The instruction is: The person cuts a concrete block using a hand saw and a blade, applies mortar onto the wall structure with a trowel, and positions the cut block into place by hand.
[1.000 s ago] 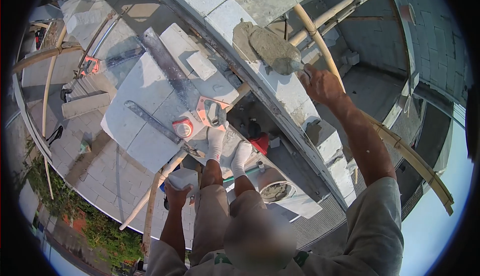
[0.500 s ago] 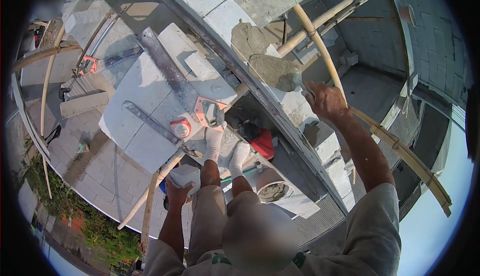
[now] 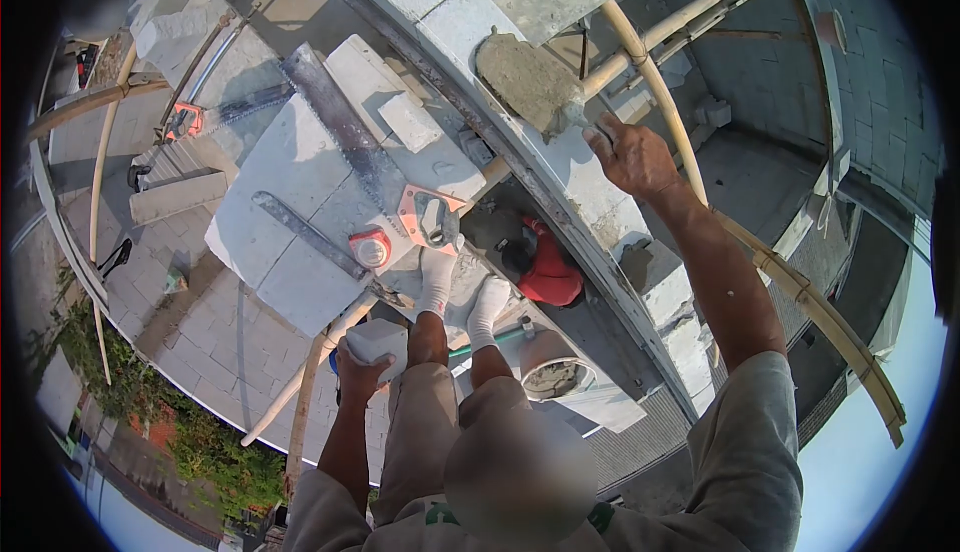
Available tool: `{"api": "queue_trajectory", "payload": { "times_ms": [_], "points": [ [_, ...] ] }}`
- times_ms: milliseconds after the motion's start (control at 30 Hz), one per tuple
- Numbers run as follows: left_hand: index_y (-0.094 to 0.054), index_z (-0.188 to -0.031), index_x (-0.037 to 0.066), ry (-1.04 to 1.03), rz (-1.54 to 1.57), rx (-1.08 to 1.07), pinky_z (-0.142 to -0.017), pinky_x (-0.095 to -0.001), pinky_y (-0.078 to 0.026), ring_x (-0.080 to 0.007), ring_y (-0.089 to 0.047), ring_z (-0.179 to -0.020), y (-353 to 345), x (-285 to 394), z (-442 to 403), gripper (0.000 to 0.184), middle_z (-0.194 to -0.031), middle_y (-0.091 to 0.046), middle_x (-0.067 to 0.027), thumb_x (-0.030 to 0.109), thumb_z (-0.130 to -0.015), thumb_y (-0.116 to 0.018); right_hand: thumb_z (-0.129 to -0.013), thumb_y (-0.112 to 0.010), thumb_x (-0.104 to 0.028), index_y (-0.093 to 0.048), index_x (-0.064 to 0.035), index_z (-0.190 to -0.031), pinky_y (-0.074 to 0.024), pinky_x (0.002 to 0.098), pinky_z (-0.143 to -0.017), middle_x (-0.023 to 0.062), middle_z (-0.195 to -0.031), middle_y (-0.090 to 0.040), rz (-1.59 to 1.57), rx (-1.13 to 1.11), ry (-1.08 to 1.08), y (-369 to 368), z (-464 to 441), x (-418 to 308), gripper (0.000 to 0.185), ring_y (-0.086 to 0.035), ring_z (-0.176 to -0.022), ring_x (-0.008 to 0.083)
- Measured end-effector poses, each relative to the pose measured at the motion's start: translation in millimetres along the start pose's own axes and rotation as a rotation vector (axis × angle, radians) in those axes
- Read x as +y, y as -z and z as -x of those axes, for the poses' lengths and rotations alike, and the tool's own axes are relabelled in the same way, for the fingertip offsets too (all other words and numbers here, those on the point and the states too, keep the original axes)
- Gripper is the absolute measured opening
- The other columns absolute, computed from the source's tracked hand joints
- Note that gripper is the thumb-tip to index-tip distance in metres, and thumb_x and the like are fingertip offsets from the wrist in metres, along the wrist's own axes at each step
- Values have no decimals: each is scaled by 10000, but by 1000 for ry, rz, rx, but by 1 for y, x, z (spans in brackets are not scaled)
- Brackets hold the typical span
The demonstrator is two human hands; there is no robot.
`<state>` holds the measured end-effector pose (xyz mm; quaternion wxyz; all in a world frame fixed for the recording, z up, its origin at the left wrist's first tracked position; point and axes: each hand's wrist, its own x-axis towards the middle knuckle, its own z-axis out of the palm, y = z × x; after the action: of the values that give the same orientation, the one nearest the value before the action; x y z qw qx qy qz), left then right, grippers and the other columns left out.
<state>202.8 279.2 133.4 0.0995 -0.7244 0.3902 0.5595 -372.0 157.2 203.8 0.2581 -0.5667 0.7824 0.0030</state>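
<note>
Bucket 1st: the mortar bucket (image 3: 556,374) is near the person's socked feet (image 3: 462,297), w/ its mouth in view & grey mortar (image 3: 558,380) inside, lumpy on top. Can't tell how deep it goes. A small bottle (image 3: 527,326) is just beside it, contents n/a from this angle. There's also a pinkish pail (image 3: 830,32) up by the far block wall (image 3: 885,102), can't see what's in it. Right hand (image 3: 640,160) has its grip closed on the handle of the trowel (image 3: 573,117), fingers curled tight, & the blade is at the edge of a thick mortar patch (image 3: 527,77) on top of the near wall (image 3: 590,177). Another, smaller mortar blob (image 3: 636,264) is farther along the same wall. Left hand (image 3: 362,370) is clamped on a small block (image 3: 378,342), held up near the person's leg, well apart from the wall. On the bench (image 3: 265,217) (pale blocks laid flat) there's a big handsaw (image 3: 345,132) w/ an orange handle, a red & white tape measure (image 3: 370,249) next to that handle, plus a long flat blade (image 3: 308,234). Co-worker in a red top (image 3: 550,270) is down in the gap btwn bench & wall.
</note>
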Motion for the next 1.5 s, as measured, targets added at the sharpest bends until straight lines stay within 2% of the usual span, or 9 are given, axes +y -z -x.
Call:
{"api": "queue_trajectory", "payload": {
  "times_ms": [233, 333, 533, 633, 733, 900, 1200, 1400, 1500],
  "points": [
    [-335, -1336, 8, -86, 85, -87, -794, -410, -570, -282, -521, -1133, 4, 18, 4, 963, -1242, -438, -162, 127, -565, -899, -932, -590, -336, -646, -80, -1131, -551, 444, -691, 197, -791, -688, 112, 6, 10, 11, 64, 45, 329, -687, -773, 367],
    [-337, -1336, -11, -146, 209, -166, -846, -381, -536, -265, -533, -1123, 7, 46, 5, 941, -1243, -468, -164, 141, -593, -894, -933, -602, -307, -647, -83, -1122, -553, 426, -687, 185, -813, -695, 217, 1, -181, 25, 94, 62, 296, -689, -784, 358],
    [-330, -1348, -28, -180, 146, -78, -906, -352, -498, -236, -556, -1092, 4, 82, 8, 891, -1204, -528, -152, 176, -670, -870, -970, -577, -292, -634, -16, -1047, -500, 370, -557, 115, -673, -605, -282, 177, -265, 37, 165, 13, 293, -603, -564, 216],
    [-331, -1353, -22, -147, 222, -165, -906, -354, -499, -233, -562, -1088, 5, 83, 12, 858, -1195, -532, -150, 169, -698, -851, -973, -568, -237, -609, -13, -1052, -506, 365, -642, 171, -812, -650, -501, -19, -447, 34, 241, -38, 240, -662, -715, 315],
    [-326, -1365, -17, -96, 265, -276, -930, -363, -487, -241, -562, -1107, 2, 104, 23, 837, -1206, -534, -153, 167, -720, -827, -935, -612, -258, -624, -16, -1033, -524, 404, -662, 203, -844, -647, -564, -43, -427, -15, 343, -74, 261, -662, -789, 412],
    [-363, -1377, -4, -96, 106, -370, -967, -365, -459, -245, -553, -1143, -17, 114, 32, 841, -1229, -545, -146, 212, -712, -830, -866, -638, -346, -611, -24, -954, -516, 526, -701, 262, -784, -651, -445, -456, -1002, -128, 511, -93, 335, -635, -814, 477],
    [-415, -1396, 36, 54, 90, -654, -1020, -382, -415, -229, -538, -1192, -67, 139, 59, 754, -1280, -554, -100, 359, -794, -733, -825, -628, -380, -524, -32, -1247, -477, 498, -945, 273, -1187, -618, -443, -877, -1345, -304, 646, -39, 557, -585, -1129, 426],
    [-420, -1409, 80, 225, 257, -716, -1020, -429, -444, -249, -555, -1213, -92, 145, 69, 622, -1340, -546, -92, 414, -914, -589, -861, -596, -376, -476, -44, -1331, -462, 476, -982, 221, -1298, -558, -429, -794, -1435, -330, 621, -19, 588, -555, -1197, 390],
    [-423, -1414, 98, 262, 331, -759, -1012, -452, -451, -270, -556, -1215, -109, 152, 81, 616, -1352, -543, -101, 477, -939, -522, -837, -659, -306, -576, 12, -1205, -492, 480, -904, 246, -1140, -629, -560, -319, -1250, -356, 625, -31, 493, -607, -1086, 410]
  ]
}}
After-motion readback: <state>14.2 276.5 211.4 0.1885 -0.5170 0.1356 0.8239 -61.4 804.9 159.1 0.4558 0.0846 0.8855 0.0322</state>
